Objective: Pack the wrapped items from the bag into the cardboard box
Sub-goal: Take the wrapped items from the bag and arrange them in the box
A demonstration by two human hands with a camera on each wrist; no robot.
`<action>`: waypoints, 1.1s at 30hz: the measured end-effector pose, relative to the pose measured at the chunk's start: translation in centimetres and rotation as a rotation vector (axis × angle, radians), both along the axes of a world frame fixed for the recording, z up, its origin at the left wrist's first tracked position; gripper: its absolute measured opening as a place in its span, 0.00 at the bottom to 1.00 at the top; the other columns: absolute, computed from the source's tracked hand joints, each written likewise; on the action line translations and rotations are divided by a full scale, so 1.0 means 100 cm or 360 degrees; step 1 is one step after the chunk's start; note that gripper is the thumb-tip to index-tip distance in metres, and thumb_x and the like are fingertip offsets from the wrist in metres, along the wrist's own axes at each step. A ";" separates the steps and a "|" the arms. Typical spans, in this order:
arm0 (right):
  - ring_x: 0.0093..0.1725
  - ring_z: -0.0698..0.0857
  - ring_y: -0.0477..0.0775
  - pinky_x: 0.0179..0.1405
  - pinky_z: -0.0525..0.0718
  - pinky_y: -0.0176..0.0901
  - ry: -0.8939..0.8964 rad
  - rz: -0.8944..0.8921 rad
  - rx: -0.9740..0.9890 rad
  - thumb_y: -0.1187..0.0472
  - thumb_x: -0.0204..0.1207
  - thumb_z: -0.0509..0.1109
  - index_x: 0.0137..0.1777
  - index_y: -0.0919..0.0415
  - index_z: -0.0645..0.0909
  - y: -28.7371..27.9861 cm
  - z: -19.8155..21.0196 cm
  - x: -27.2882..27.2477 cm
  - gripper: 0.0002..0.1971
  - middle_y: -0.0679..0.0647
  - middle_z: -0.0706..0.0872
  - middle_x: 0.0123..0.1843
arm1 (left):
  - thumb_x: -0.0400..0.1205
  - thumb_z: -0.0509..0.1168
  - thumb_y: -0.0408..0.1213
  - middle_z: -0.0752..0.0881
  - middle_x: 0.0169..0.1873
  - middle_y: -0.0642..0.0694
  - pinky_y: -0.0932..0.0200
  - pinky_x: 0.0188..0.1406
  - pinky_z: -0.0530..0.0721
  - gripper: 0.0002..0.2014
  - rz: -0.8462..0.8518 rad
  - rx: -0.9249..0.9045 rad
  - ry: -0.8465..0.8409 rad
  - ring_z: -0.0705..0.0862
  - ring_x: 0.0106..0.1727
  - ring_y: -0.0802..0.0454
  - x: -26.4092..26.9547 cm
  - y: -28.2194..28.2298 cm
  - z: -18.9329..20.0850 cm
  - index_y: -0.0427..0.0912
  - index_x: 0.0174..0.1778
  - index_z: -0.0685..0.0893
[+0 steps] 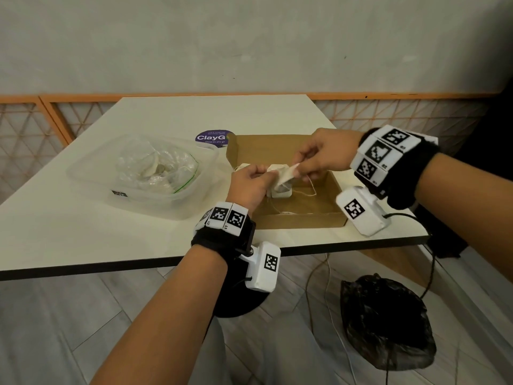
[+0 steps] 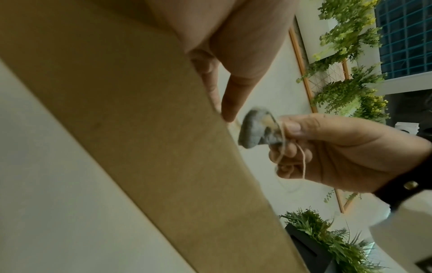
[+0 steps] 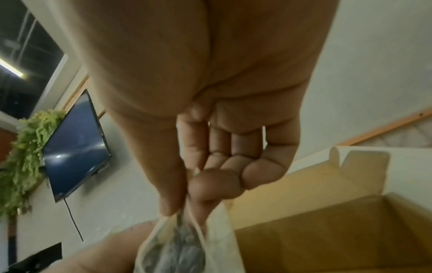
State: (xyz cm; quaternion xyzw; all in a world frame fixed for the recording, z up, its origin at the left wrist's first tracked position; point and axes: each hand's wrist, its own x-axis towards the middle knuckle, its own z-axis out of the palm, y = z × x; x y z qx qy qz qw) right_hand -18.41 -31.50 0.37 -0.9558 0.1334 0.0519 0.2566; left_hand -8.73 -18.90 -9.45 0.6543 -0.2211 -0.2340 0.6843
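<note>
Both hands, left hand [image 1: 248, 182] and right hand [image 1: 322, 157], pinch a small cloth pouch [image 1: 283, 175] over the cardboard box [image 1: 302, 216] at the table's [image 1: 83, 232] near right edge.

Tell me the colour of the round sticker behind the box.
Purple with white lettering; the sticker shows best in the head view, behind the cardboard box.

Pale plaster wall [image 1: 249, 43], orange-framed lattice panel [image 1: 33, 120] along base. Cream worktop [image 1: 83, 232]. Grey plank floor [image 1: 69, 329]. Wall-mounted screen [image 3: 74, 144], hanging greenery [image 2: 346, 37].
</note>
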 end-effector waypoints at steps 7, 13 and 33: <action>0.27 0.74 0.46 0.41 0.75 0.42 0.0119 0.0040 -0.0372 0.43 0.70 0.72 0.38 0.65 0.86 0.012 -0.004 0.032 0.21 0.49 0.82 0.26 | 0.79 0.67 0.29 0.80 0.21 0.51 0.72 0.16 0.72 0.09 -0.0102 0.0024 0.0063 0.76 0.17 0.63 0.002 0.008 0.009 0.43 0.34 0.80; 0.25 0.74 0.46 0.38 0.75 0.40 0.0086 0.0060 -0.0342 0.43 0.68 0.74 0.35 0.64 0.84 0.012 0.007 0.043 0.21 0.49 0.82 0.25 | 0.79 0.68 0.35 0.83 0.33 0.40 0.61 0.24 0.71 0.06 -0.0153 0.0137 0.0112 0.78 0.29 0.47 0.008 0.013 0.019 0.43 0.36 0.82; 0.22 0.75 0.45 0.32 0.78 0.37 -0.0146 -0.0194 0.0623 0.63 0.64 0.80 0.62 0.55 0.78 0.002 -0.009 0.040 0.26 0.46 0.76 0.17 | 0.81 0.65 0.31 0.86 0.40 0.45 0.71 0.24 0.79 0.02 -0.0342 0.0077 0.0424 0.83 0.37 0.55 0.017 0.019 0.028 0.41 0.45 0.79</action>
